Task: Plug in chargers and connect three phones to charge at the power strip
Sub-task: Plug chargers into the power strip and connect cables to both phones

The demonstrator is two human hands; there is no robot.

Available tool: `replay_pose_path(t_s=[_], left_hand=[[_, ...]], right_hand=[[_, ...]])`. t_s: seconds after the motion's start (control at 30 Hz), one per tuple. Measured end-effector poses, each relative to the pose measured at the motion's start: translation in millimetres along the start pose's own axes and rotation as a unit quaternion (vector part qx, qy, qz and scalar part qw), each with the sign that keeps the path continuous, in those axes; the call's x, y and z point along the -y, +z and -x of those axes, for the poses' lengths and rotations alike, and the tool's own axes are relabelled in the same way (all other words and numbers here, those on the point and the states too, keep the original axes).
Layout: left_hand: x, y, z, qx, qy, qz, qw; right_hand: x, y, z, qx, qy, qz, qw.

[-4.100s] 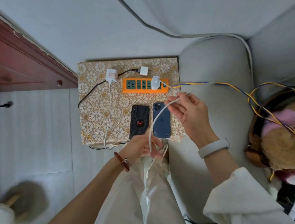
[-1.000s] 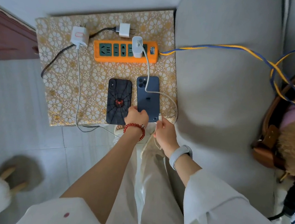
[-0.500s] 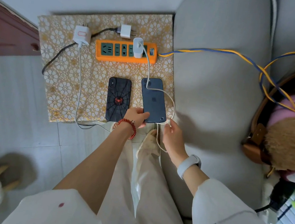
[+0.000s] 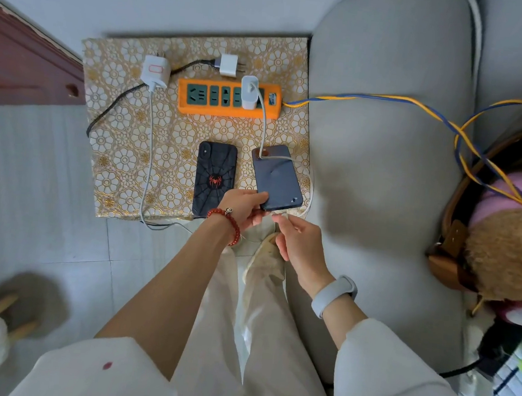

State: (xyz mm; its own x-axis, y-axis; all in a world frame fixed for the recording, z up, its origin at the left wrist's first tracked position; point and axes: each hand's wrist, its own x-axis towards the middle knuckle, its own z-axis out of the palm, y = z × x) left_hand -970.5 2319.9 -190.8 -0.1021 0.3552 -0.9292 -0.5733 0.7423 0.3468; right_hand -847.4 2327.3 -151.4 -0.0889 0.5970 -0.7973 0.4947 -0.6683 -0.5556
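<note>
Gripping the blue phone [image 4: 276, 177] at the mat's [image 4: 119, 155] near right corner, left hand [image 4: 242, 207] steadies its slick, rigid body by the edges; right hand [image 4: 298, 244] pinches the limp cable end [image 4: 279, 212].

Lighting: we note soft, even daylight, soft shadows on the sofa [image 4: 382, 145]. Quality: sharp centre; wide-angle bending and blur at the edges.

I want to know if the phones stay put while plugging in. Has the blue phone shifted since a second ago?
Yes. The blue phone has turned: its near end swung right, away from the spider-case phone, which lies unmoved, and the left hand grips its near corner.
</note>
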Motion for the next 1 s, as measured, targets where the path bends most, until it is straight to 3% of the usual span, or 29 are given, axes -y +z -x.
replay_pose_path(t_s=[0.27, 0.5, 0.83, 0.93, 1.0], left_hand=[[-2, -2, 3, 0.011, -0.009, 0.002, 1.0], [-3, -7, 5, 0.017, -0.025, -0.037, 0.999], [-3, -8, 7, -0.019, -0.018, -0.085, 0.996], [7, -12, 8, -0.029, 0.005, -0.087, 0.996], [15, -17, 8, -0.04, 0.02, -0.081, 0.996]], right_hand=[[8, -2, -4, 0.037, 0.078, -0.072, 0.994], [18, -4, -10, 0.106, 0.164, -0.044, 0.98], [9, 1, -17, 0.103, 0.16, 0.006, 0.982], [9, -3, -20, 0.059, 0.078, 0.154, 0.983], [18, -11, -21, -0.01, -0.001, 0.317, 0.948]])
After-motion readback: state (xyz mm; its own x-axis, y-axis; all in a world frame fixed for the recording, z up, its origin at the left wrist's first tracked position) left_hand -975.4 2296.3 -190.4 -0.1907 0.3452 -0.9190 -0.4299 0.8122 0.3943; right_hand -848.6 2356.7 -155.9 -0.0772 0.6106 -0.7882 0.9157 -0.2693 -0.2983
